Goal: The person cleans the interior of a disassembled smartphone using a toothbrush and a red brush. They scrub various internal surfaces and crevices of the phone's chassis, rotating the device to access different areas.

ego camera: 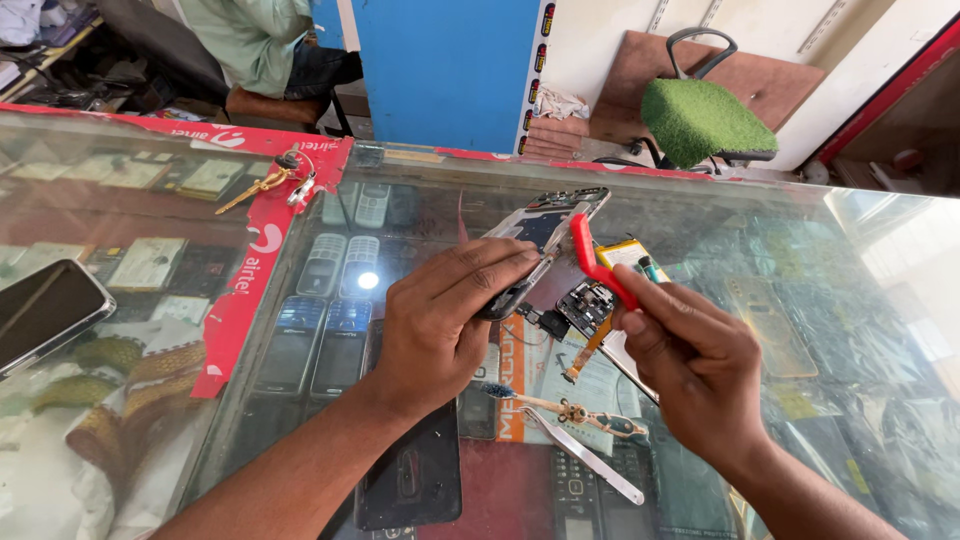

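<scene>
— What is each hand doing?

— The left hand (440,325) has its grip closed around an opened phone frame (545,235), fingers across the top edge and thumb beneath, holding it tilted up off the worktop. The right hand (690,365) pinches a red plastic pry tool (598,265) between thumb and fingertips; the tool's far end rests against the frame's right side.

— Where does the phone sit?

— In the air above the middle of the glass worktop (800,230), between the two hands. A small dark circuit board (587,305) with an orange flex cable (582,355) hangs just under it, and a pale battery (630,252) lies just behind the red tool.

— How many loose things lie nearby?

— One toothbrush (560,405) with worn bristles and one pair of metal tweezers (585,455), both just below the hands. One dark phone back cover (415,480) lies under the left wrist. One black smartphone (45,310) lies at the far left edge, and one bunch of keys (275,182) lies on the red strip.

— And the surface, the room?

— A glass display counter with rows of old keypad handsets (335,300) and parts showing beneath it. Behind stand a blue panel (445,70), a chair with a green fuzzy seat (700,118), and a seated person (265,45) in a pale green shirt.
</scene>
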